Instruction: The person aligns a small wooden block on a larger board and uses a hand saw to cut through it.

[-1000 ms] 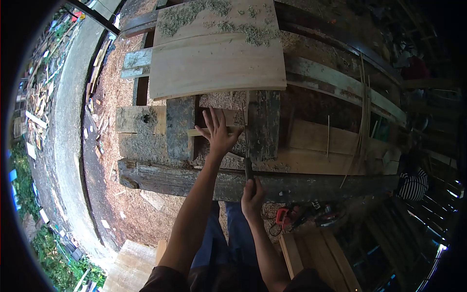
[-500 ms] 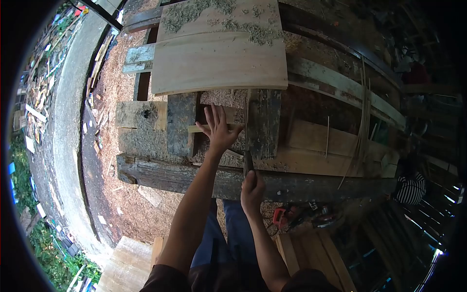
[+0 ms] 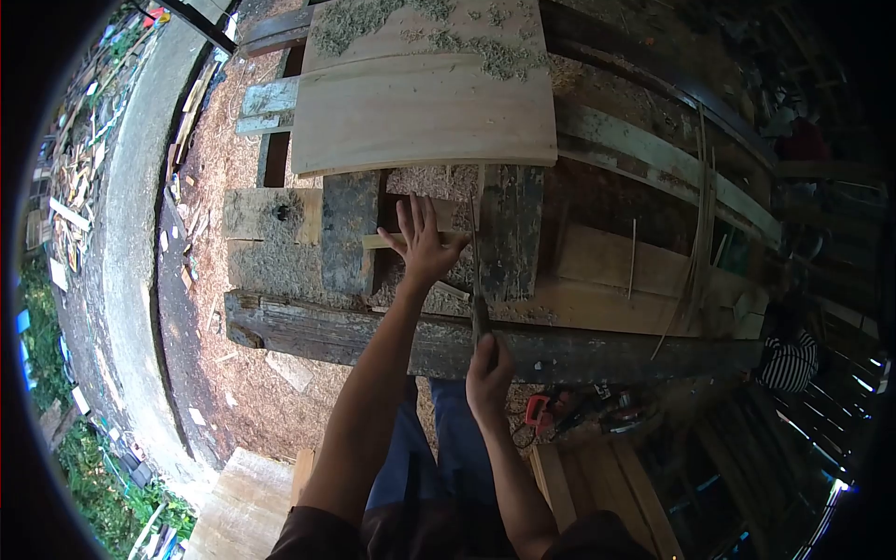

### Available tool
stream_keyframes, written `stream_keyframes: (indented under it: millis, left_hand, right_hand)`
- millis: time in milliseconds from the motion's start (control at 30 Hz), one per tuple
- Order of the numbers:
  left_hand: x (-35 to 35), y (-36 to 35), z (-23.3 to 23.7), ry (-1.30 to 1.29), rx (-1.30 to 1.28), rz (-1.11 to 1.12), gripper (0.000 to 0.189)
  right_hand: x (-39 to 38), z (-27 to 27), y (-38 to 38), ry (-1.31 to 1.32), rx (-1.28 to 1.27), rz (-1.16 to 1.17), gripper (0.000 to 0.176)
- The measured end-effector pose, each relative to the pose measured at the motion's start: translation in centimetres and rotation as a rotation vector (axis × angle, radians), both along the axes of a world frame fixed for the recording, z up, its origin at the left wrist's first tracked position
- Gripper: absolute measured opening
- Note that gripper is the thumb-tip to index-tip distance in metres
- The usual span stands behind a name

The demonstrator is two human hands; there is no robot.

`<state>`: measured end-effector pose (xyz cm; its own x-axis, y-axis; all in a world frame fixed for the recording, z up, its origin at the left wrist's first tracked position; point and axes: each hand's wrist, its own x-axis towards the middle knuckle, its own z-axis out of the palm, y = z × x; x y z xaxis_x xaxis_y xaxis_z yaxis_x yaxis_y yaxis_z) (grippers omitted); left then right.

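Observation:
My left hand presses down with fingers spread on a narrow pale wood strip. This strip lies across the gap between two dark, worn planks. In my right hand is a handsaw, its handle wrapped by my fingers and its thin blade seen nearly edge-on, pointing away from me. The blade runs beside my left thumb, by the strip's right end. Whether its teeth touch the wood cannot be made out. Just beyond both hands lies a wide, smooth board with shavings on its far part.
A thick weathered beam crosses in front of my legs. Thin slats lie on the right side of the bench. A red power tool sits low at the right. At far right is a person in a striped garment.
My right hand has drawn the handsaw slightly back toward my body. My left hand stays on the wood strip. The whole view has shifted a little.

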<state>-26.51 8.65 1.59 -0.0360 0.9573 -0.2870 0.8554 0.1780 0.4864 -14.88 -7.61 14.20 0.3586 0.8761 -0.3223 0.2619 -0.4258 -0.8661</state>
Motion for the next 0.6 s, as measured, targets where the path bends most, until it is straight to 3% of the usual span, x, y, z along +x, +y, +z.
stream_keyframes:
  millis: [67, 267, 333, 433, 600]
  left_hand:
    - [0.2, -0.5, -0.3, -0.003, -0.018, -0.005, 0.117]
    - [0.2, -0.3, -0.8, -0.005, 0.041, 0.005, 0.117]
    - [0.1, -0.4, -0.8, -0.007, 0.061, -0.003, 0.116]
    - [0.3, -0.3, -0.3, -0.013, 0.037, 0.014, 0.117]
    - [0.4, -0.2, 0.3, -0.019, 0.015, 0.026, 0.116]
  right_hand:
    - [0.1, 0.2, 0.8, -0.076, 0.041, 0.021, 0.045]
    - [0.2, -0.1, -0.3, 0.02, -0.055, -0.057, 0.044]
    - [0.0, -1.0, -0.6, 0.176, -0.074, -0.138, 0.044]
    - [0.5, -0.6, 0.2, 0.031, -0.004, -0.081, 0.039]
    - [0.4, -0.8, -1.5, 0.003, -0.022, -0.049, 0.04]
